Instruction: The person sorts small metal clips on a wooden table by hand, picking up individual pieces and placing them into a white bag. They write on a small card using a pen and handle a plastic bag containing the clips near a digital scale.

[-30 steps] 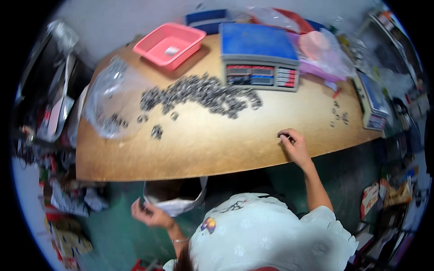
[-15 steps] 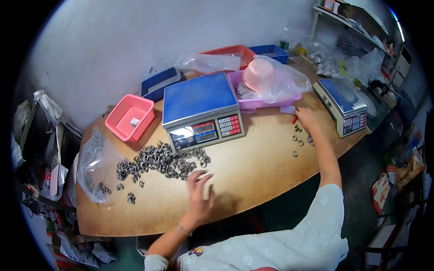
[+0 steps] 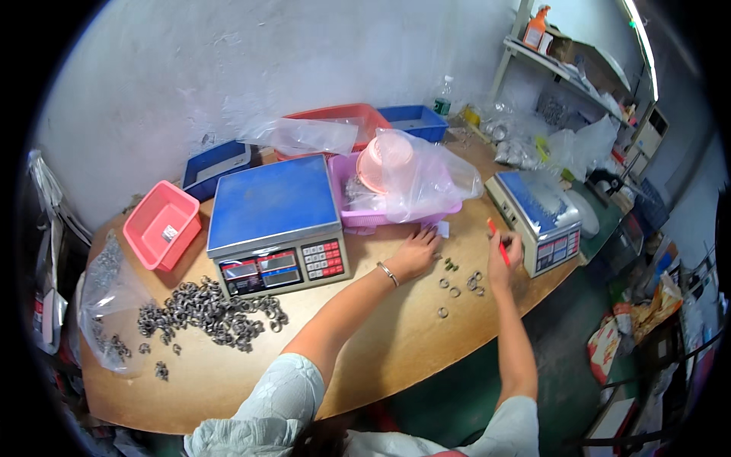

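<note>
Holding: right hand (image 3: 509, 255), grip closed on red pen (image 3: 500, 245).
Paper slip (image 3: 442, 228): at left hand (image 3: 413, 253); that grip, cannot tell.
Rings (image 3: 474, 284): loose on desk (image 3: 396, 350).

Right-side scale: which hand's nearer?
Right. The right hand is just left of that scale; the left hand is farther left, in front of the purple basket.

The right hand (image 3: 512, 254) has raised the red pen (image 3: 499, 242); the left hand (image 3: 414, 254) now seemingly touches the white slip (image 3: 443, 228)
</note>
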The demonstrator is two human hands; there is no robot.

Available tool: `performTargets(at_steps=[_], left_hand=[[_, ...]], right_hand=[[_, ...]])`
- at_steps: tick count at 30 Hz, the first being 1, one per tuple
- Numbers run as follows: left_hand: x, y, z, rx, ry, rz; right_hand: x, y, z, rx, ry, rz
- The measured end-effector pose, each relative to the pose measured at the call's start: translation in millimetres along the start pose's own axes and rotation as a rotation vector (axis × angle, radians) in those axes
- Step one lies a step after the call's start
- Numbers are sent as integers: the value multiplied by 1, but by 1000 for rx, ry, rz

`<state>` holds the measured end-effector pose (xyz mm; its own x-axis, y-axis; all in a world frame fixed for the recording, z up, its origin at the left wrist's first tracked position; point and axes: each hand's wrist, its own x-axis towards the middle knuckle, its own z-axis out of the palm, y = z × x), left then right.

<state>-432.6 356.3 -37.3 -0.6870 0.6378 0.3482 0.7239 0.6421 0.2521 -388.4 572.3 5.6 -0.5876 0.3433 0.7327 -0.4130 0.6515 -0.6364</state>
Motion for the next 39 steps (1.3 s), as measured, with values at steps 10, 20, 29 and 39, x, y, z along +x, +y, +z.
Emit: performTargets(at_steps=[10,20,29,39], left_hand=[[-111,60,-34,188,-36,-142],[-287,154,-100,130,-125,-544],[-297,158,-101,-5,-38,-591],[-297,154,-100,-38,-55,-619]], right_hand=[[-53,-88,-21,442,-248,301],[-148,-191,24,708,-896,609],[-192,-195,45,546,-947,488],[-195,-188,43,497,-1025,368]])
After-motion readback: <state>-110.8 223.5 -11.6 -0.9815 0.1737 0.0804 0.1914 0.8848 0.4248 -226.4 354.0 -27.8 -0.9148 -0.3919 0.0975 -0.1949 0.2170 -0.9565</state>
